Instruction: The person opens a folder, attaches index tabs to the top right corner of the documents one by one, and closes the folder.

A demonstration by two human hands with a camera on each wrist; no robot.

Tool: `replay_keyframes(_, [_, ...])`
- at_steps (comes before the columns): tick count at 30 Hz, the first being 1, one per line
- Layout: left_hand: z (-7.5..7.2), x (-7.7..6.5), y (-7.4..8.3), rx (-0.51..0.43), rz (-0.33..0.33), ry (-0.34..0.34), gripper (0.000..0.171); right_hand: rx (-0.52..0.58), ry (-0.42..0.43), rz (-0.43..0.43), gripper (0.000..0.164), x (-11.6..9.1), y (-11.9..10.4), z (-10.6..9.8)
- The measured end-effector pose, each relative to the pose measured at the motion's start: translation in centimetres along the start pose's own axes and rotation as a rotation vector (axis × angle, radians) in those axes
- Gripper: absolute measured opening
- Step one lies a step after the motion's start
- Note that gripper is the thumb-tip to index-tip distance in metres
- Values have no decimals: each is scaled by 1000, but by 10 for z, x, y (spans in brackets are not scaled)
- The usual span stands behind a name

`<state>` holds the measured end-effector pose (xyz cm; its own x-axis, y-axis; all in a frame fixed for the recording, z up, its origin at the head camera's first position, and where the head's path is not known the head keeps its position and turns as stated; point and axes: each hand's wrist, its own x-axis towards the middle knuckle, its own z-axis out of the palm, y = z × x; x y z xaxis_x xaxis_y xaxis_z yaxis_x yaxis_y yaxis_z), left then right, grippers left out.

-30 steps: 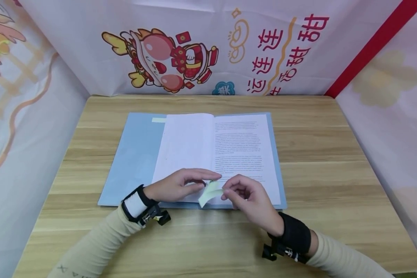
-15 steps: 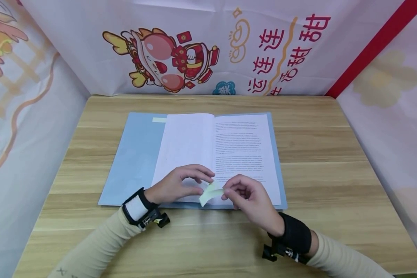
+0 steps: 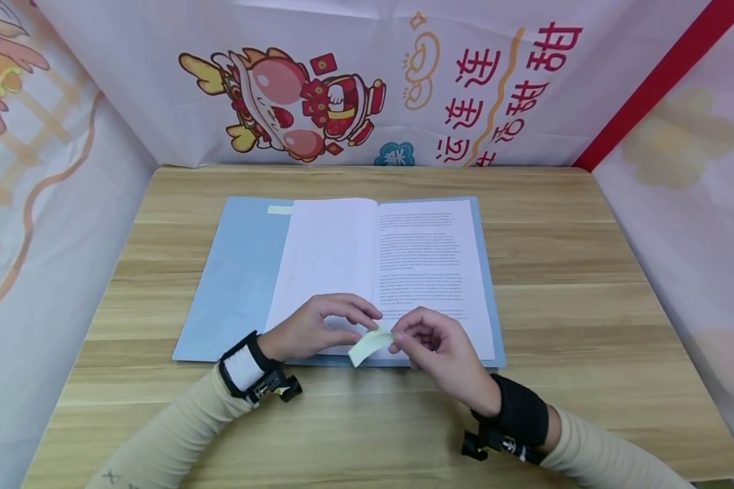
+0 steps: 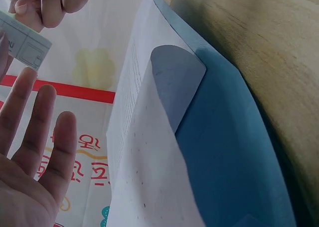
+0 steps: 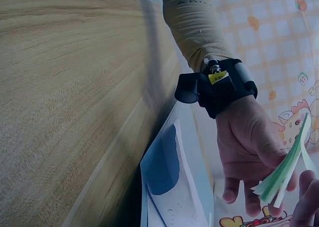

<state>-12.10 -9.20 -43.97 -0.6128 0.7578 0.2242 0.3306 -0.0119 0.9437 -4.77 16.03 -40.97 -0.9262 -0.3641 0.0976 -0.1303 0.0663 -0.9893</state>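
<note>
Over the open book's lower edge, my left hand (image 3: 308, 329) holds a small pad of pale green sticky notes (image 5: 279, 177) between thumb and fingers. The other fingers of this hand are extended in the left wrist view. My right hand (image 3: 443, 346) pinches the end of one sticky note (image 3: 370, 345), which bends back from the pad in the right wrist view. Beneath the hands lies the book (image 3: 324, 258), open, with a blank left page and a printed right page. Its light blue cover (image 3: 238, 272) shows at the left. Printed marks appear on the pad (image 4: 27, 47) in the left wrist view.
A pale green strip (image 3: 279, 210) sticks out past the left page near its top. The wooden table (image 3: 550, 272) extends around the book. Printed cloth (image 3: 342, 27) hangs behind the table and at both sides. A page corner curls up (image 4: 174, 77) near the left wrist.
My left fingers have shifted slightly around the pad, and less of the pad shows behind the bent note in the head view. The right hand stays almost still; the book has not moved.
</note>
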Motion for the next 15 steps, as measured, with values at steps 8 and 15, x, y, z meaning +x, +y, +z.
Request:
replay_keyframes(8, [1, -1, -3, -28, 12, -7, 16, 1, 7, 5, 5, 0, 0, 0])
replay_keyframes(15, [1, -1, -3, -21, 19, -19, 16, 3, 1, -8, 5, 0, -1, 1])
